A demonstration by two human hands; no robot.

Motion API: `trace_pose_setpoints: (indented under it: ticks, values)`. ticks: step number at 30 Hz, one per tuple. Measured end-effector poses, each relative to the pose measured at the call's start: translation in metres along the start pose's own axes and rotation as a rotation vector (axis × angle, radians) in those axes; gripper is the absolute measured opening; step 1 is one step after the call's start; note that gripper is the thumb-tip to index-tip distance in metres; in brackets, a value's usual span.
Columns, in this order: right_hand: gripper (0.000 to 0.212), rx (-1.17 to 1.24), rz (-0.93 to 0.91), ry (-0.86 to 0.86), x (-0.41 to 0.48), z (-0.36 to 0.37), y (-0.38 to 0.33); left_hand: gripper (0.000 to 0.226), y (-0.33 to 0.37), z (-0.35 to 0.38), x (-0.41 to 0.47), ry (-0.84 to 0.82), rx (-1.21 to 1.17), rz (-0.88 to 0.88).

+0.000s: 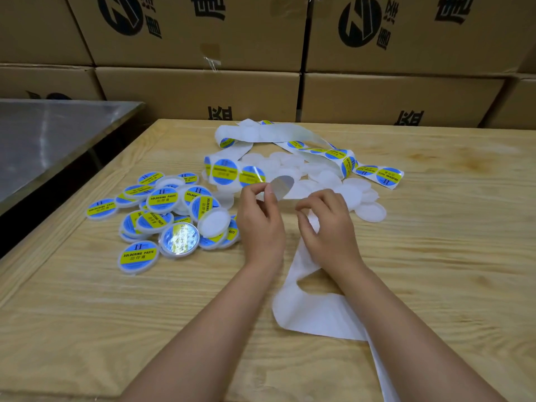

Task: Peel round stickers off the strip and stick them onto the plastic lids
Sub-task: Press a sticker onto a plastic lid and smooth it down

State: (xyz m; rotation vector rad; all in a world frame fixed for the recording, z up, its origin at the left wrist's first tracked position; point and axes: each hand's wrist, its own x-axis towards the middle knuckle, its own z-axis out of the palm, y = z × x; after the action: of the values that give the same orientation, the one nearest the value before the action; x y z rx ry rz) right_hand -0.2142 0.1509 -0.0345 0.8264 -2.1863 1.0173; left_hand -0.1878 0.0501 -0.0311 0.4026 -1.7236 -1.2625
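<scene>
Tabletop [116,314]: pale wood, seen from above.

Left hand [261,224]: grip is thumb and forefinger pinching one round sticker [280,185] at its lower edge. The sticker is raised off the tabletop, tilted, and shows a shiny grey face. Cannot tell whether it is fully free of the strip.

Right hand [329,227]: just beside the left, at its 3 o'clock. Fingers are curled and the grip pinches the white backing [316,314]. This bare part of the strip passes under the hand, makes a loop, and runs off toward 5 o'clock.

Sticker strip [336,154]: the part still bearing blue-and-yellow stickers lies in loose coils at 12 o'clock from the hands.

Labelled lids [162,200]: a heap at 9 to 10 o'clock from the left hand, many overlapping, print reading SOLDERING PASTE.

Bare lids [368,211]: white, spread at 12 to 2 o'clock from the hands, partly under the strip.

Cardboard boxes [203,88] stacked beyond the far edge. Metal surface [43,134] at 10 o'clock.
</scene>
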Motion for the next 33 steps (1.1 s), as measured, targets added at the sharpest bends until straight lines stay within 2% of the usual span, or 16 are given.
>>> trace_pose_setpoints:
  ticks: [3,5,8,10,13,19,23,26,28,33]
  values:
    - [0.016,0.472,0.309,0.085,0.002,0.000,-0.010,0.006,0.000,0.000,-0.001,-0.037,0.064,0.135]
    - [0.016,0.669,0.477,0.089,0.005,-0.002,-0.012,0.009,0.000,0.000,-0.003,-0.074,0.106,0.251]
    - [0.011,0.787,0.592,0.081,0.007,-0.005,-0.011,0.008,0.001,0.002,-0.005,-0.122,0.173,0.405]
    - [0.010,0.828,0.622,0.091,0.007,-0.005,-0.010,0.004,-0.001,0.003,-0.007,-0.126,0.223,0.523]
    - [0.011,0.896,0.646,0.123,0.008,-0.004,-0.011,0.005,-0.003,0.005,-0.007,-0.134,0.249,0.610]
    - [0.010,0.970,0.722,0.182,0.008,-0.003,-0.009,0.012,0.001,0.001,-0.009,-0.178,0.155,0.517]
    - [0.012,0.955,0.770,0.236,0.010,-0.004,-0.002,0.026,0.002,-0.002,-0.006,-0.157,0.410,0.435]
    - [0.013,0.952,0.771,0.244,0.010,-0.004,0.002,0.035,-0.005,0.000,-0.007,-0.355,0.751,0.342]
    - [0.012,0.957,0.760,0.241,0.011,-0.006,0.003,0.033,-0.011,0.002,-0.009,-0.479,0.862,0.349]
    - [0.017,1.064,0.669,0.152,0.016,-0.010,0.003,0.031,-0.015,0.003,-0.008,-0.716,0.739,0.501]
